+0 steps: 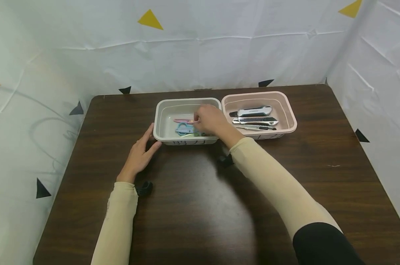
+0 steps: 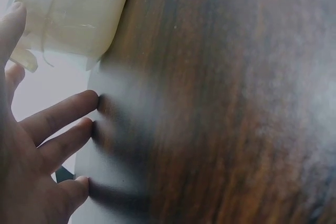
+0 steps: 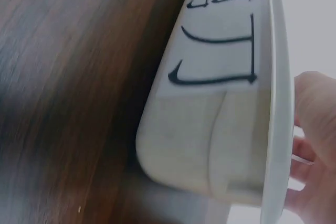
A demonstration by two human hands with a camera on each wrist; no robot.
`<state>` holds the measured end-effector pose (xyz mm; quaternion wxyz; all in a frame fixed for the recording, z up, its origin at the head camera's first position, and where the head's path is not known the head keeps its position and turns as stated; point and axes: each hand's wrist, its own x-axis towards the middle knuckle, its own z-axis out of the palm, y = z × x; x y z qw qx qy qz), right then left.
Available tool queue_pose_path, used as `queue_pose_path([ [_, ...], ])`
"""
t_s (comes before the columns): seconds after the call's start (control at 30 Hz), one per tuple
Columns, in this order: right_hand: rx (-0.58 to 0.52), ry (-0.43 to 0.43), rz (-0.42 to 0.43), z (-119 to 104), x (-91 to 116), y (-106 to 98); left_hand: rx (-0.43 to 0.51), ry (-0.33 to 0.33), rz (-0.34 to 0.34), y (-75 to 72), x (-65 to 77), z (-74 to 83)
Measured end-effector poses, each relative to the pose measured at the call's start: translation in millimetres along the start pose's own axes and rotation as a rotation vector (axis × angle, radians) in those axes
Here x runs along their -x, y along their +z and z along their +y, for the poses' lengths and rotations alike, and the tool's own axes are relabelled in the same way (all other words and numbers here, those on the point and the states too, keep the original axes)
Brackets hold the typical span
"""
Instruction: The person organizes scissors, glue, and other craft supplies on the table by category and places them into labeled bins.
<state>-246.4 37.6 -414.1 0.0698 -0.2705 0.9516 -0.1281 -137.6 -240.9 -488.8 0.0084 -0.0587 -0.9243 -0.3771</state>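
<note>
A pale grey-white plastic bin (image 1: 158,127) with a written label on its front stands near the back of the table. Inside lie pink scissors (image 1: 183,121) and blue scissors (image 1: 184,129), with something greenish beside them. My right hand (image 1: 209,119) reaches in over the bin's right part, its curled fingers at one end of the pink scissors, which they appear to pinch. The fingers partly cover the bin's contents. At the bin's front left corner is my left hand (image 1: 138,156), fingers spread, thumb and fingertips close against the wall.
Right beside it, a pinkish bin (image 1: 290,125) holds several cutter knives, among them a thick white-and-black utility knife (image 1: 251,111). Both stand on a dark wooden table (image 1: 186,206). White sheeting (image 1: 200,66) with yellow and black triangles hangs behind and at the sides.
</note>
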Motion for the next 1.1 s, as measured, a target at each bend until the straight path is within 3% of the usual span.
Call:
queue_pose_path([
  [0.33,-0.033,-0.177,0.291,26.8,28.3,-11.2,-0.001,0.014,0.002,-0.1,-0.3,1.7],
  [0.57,-0.152,-0.258,0.49,60.4,65.3,-14.2,0.003,0.007,-0.004,-0.9,-0.6,3.2],
  [0.9,-0.147,-0.285,0.624,104.7,128.6,-21.7,0.001,0.013,0.001,-2.0,-1.4,3.7],
  [1.1,-0.136,-0.218,0.646,126.5,163.1,-25.0,0.003,0.011,-0.024,-2.6,-0.5,1.6],
])
